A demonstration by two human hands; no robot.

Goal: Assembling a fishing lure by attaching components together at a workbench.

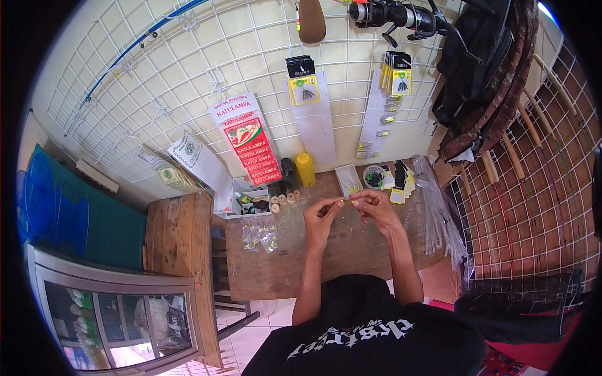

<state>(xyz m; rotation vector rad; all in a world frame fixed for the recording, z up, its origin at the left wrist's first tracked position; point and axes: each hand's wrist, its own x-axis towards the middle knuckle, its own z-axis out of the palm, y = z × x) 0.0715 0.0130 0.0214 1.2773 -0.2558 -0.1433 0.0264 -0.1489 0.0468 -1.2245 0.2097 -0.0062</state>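
Note:
Above the far middle of the wooden table, my left hand and my right hand almost meet, fingertips pinched. A tiny yellow piece shows between them; its exact kind is too small to make out. Just beyond my fingers is a white open box with small yellow-tipped metal pieces inside. Right of it stands a round tub of dark and green bits. Black-and-yellow package cards lie beside the tub, close to my right hand.
Small clear packets lie on the left, below a white box of bottles and several wooden spools. A yellow bottle stands by the wall. Long clear plastic sleeves cover the right edge. A white wire grid holds hanging packs.

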